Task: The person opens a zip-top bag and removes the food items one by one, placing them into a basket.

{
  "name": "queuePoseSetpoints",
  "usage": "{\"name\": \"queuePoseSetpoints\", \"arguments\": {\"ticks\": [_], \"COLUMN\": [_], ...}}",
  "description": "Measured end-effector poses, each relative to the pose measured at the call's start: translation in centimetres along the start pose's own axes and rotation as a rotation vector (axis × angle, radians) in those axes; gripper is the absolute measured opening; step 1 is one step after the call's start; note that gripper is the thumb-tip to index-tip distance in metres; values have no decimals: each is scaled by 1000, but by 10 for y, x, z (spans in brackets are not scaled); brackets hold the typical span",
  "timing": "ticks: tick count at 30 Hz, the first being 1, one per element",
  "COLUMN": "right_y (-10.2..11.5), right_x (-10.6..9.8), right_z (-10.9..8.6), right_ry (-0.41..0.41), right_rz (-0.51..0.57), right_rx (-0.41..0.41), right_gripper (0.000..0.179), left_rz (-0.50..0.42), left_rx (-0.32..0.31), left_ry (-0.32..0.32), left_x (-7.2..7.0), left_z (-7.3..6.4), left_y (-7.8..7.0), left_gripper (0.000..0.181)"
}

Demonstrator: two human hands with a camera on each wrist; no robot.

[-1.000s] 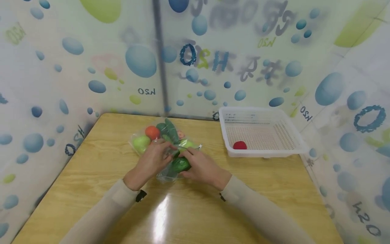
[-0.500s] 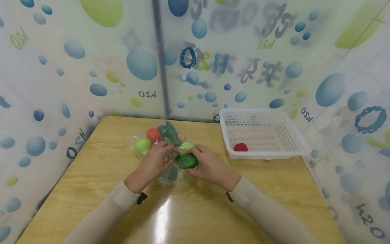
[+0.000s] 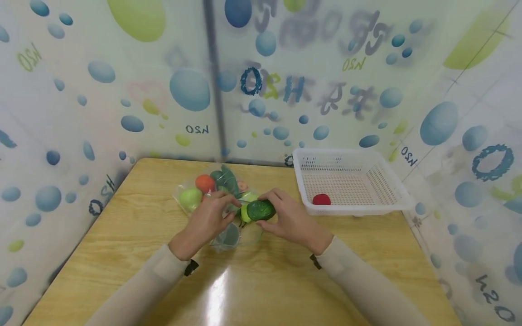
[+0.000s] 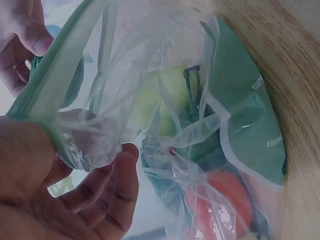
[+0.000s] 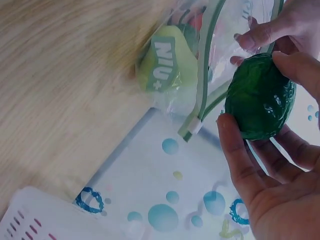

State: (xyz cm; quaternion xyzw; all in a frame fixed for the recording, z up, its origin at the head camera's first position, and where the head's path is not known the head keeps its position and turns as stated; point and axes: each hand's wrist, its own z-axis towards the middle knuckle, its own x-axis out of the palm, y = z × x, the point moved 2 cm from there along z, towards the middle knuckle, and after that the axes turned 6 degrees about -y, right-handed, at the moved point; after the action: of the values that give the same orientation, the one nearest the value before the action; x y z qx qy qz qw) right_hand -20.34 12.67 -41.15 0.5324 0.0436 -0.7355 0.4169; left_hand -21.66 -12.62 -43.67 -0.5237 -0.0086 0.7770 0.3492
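My right hand (image 3: 294,222) grips a glossy, wrinkled, dark green oval fruit or vegetable (image 3: 261,210) between thumb and fingers, outside the bag's mouth in the right wrist view. My left hand (image 3: 207,218) pinches the clear zip bag (image 4: 245,110) by its green zip edge, thumb and fingers on the film. Inside the bag lie a red-orange round piece (image 3: 205,183), a light green round one (image 3: 190,199) and dark green pieces (image 3: 229,181). A pear-shaped light green fruit (image 5: 176,60) shows through the film near the zip slider (image 5: 196,125).
A white perforated plastic basket (image 3: 355,209) stands at the back right of the wooden table (image 3: 122,244), with a red piece (image 3: 321,199) in its near left corner. Patterned walls (image 3: 261,113) rise behind the table and at both sides.
My right hand has drawn the dark green piece to the right, out of the bag's mouth. My left hand stays at the bag's edge with little movement.
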Motion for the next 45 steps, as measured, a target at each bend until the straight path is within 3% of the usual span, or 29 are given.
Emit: {"name": "queuePoseSetpoints", "arguments": {"ticks": [15, 22, 29, 40, 45], "right_y": [-15, -28, -45, -85, -106], "right_x": [-23, -34, -46, -64, -75], "right_z": [0, -1, -4, -12, -16], "right_ry": [-56, -90, -144, -152, -164], "right_rz": [-23, -24, -51, -62, -81], "right_rx": [66, 78, 55, 158, 258], "right_gripper": [59, 58, 59, 58, 58], "left_rz": [-121, -76, -43, -94, -78], "left_rx": [-18, -36, -93, -160, -180], "left_ry": [-55, -68, -58, 13, 39], "left_x": [0, -2, -6, -3, -5], "left_z": [4, 5, 4, 6, 7], "left_y": [5, 7, 10, 20, 23], "left_gripper": [29, 16, 7, 9, 14]}}
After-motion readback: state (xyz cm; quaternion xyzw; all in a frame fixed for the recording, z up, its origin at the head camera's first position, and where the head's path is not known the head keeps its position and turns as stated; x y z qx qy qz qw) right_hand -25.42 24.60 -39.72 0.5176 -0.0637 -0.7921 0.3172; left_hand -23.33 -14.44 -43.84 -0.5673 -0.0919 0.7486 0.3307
